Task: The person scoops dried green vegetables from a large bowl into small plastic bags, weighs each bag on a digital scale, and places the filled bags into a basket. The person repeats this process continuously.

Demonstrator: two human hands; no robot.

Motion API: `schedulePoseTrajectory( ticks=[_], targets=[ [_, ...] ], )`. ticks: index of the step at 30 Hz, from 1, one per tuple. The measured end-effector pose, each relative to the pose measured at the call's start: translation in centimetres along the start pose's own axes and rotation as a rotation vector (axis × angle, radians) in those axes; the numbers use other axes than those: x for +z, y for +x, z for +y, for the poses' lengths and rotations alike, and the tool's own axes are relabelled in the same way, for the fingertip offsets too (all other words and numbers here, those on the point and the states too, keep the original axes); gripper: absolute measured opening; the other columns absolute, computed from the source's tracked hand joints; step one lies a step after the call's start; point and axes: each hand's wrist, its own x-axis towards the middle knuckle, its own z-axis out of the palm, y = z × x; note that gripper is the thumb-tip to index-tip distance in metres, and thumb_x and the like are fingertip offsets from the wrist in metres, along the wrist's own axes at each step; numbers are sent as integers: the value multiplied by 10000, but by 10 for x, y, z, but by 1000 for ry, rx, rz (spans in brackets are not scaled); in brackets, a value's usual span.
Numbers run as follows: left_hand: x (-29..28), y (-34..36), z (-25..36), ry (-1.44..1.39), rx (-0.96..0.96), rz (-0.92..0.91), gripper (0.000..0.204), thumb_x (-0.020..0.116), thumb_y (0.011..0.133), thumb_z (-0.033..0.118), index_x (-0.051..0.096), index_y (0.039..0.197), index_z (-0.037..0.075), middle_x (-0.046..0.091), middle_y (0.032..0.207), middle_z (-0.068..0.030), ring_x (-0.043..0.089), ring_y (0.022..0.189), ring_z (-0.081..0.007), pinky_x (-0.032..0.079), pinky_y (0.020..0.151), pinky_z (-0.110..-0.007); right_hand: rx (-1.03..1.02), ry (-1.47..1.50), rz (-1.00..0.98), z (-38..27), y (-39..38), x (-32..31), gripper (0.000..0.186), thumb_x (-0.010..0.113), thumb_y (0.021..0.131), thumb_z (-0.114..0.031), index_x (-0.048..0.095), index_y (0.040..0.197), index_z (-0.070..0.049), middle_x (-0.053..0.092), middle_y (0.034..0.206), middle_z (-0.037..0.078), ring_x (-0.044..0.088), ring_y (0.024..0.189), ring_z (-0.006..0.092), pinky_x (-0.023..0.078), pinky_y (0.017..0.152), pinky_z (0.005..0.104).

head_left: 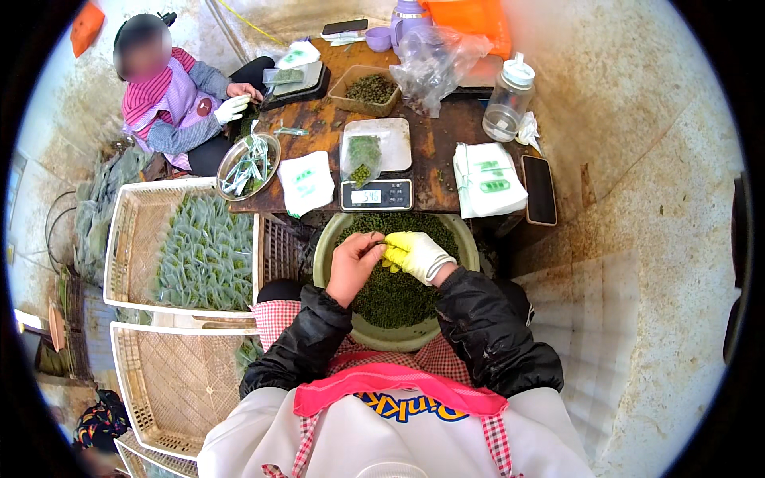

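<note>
Over a wide pale green basin [472, 247] full of small dark green plant pieces [390, 307], my two hands meet fingertip to fingertip. My bare left hand [355, 267] is closed in a pinch. Beside it, my right hand [417, 255], in a white glove with yellow fingers, is closed too. Something small and dark shows between the fingertips, too small to name. Just beyond them, at the table's near edge, stands a digital scale [398, 147] with a lit display. A clear plastic bag [364, 155] partly filled with green pieces lies on its plate.
White printed bags lie in stacks left [307, 183] and right [488, 182] of the scale. A metal bowl [275, 171] holds ties. Phone [539, 190] and clear bottle [508, 99] are right. Filled bags line a crate [119, 247]. A co-worker [179, 103] sits far left.
</note>
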Motion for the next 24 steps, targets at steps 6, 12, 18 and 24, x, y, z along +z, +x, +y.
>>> schedulePoseTrajectory(
  ticks=[6,12,18,24],
  targets=[
    [-9,28,23,660,420,311,357,701,777,81,641,1130,78,524,1151,-152,509,1043,-335,388,903,-435,-109,-818,199,-14,-2,-11,286,627,867,-335,681,999,-87,671,955,162,623,890,386,512,780,448],
    [-17,93,25,990,469,482,233,682,745,96,640,971,62,481,1206,-143,429,1143,-353,283,960,-482,12,-878,56,-20,-2,-9,308,615,875,-353,678,1053,-109,668,1053,139,622,970,356,506,850,428],
    [-16,112,20,1093,473,507,108,651,762,94,629,864,69,538,1104,-78,449,1123,-301,270,966,-470,66,-912,18,-24,-2,-9,301,608,877,-355,680,1056,-124,667,1061,132,622,978,350,505,856,429],
    [-21,90,34,968,566,647,100,678,770,89,629,857,85,562,1033,-32,484,1041,-273,297,929,-431,91,-921,-35,-29,-1,-8,303,619,872,-347,675,1070,-125,667,1052,138,620,985,350,502,856,427]
  ],
)
